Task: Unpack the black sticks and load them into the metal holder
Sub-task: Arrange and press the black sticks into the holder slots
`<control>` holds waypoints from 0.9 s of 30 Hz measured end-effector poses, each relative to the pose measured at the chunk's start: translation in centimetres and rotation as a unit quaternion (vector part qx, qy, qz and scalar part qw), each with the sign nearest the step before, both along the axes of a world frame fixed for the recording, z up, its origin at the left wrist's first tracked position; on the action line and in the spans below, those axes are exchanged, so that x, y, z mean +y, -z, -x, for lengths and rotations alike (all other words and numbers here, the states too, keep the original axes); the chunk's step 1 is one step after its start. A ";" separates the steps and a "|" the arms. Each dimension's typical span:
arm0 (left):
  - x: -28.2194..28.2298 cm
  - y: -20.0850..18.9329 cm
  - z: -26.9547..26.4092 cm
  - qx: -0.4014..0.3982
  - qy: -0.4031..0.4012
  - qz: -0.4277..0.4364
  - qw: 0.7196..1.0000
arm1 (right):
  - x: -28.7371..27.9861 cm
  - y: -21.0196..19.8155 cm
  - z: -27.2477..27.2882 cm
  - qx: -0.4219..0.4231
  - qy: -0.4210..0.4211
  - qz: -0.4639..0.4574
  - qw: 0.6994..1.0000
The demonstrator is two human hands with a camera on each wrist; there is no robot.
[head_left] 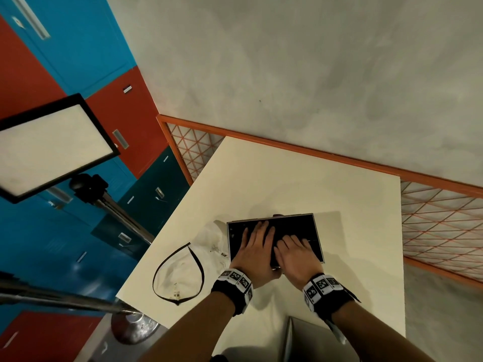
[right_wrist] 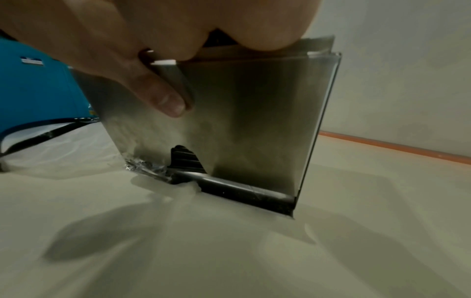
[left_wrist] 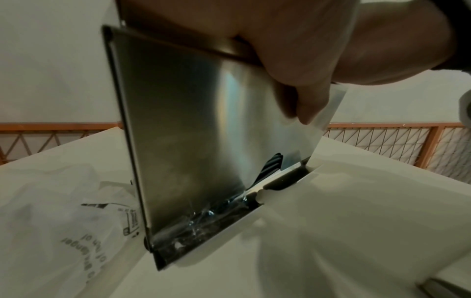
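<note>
The metal holder [head_left: 318, 232] stands on the white table [head_left: 287, 178], its steel front wall [left_wrist: 191, 121] [right_wrist: 254, 121] facing me. Black sticks [head_left: 295, 226] fill its top and show through a notch at the base [left_wrist: 270, 165] [right_wrist: 186, 159]. My left hand [head_left: 254, 246] lies flat on the sticks with straight fingers, its thumb [left_wrist: 308, 106] on the front wall. My right hand [head_left: 292, 253] curls its fingers over the near edge into the holder, its thumb [right_wrist: 163, 96] pressing the front wall beside a small metal tab.
A clear plastic bag with a black rim [head_left: 183, 270] lies left of the holder. Crumpled clear wrap [left_wrist: 203, 213] sits at the holder's base. An orange mesh rail [head_left: 313, 150] borders the table. A light panel on a stand [head_left: 52, 145] is at left.
</note>
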State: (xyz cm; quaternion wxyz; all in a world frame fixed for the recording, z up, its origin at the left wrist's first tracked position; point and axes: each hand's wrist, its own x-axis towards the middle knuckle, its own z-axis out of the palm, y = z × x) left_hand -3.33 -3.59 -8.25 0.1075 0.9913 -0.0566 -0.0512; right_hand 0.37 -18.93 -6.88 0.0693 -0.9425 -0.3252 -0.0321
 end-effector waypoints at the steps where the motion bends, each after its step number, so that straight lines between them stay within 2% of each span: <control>1: 0.0 0.0 0.0 0.023 -0.005 -0.005 1.000 | 0.0 0.1 0.0 0.007 -0.003 0.000 1.000; 4: -0.1 0.0 -0.1 0.062 -0.008 -0.014 0.998 | -0.2 0.5 -0.4 0.049 -0.014 -0.031 0.998; 9: -0.1 -0.4 -0.1 0.040 0.004 -0.025 0.999 | -0.1 -0.5 -1.0 0.073 -0.009 -0.077 0.994; 14: -0.3 -0.7 0.3 0.024 0.007 -0.023 0.999 | 0.4 -1.0 -2.1 0.077 0.015 -0.051 0.996; 18: -0.5 -0.5 0.7 0.003 0.009 -0.018 1.000 | 0.7 -0.2 -2.5 0.087 0.016 0.006 0.996; 23: -0.4 0.4 1.0 -0.062 0.008 -0.007 0.998 | 0.7 0.0 -2.0 0.094 0.004 0.038 0.995; 27: -0.4 0.7 0.8 -0.032 -0.001 -0.018 0.999 | 0.7 0.0 -1.7 0.083 0.015 0.027 0.996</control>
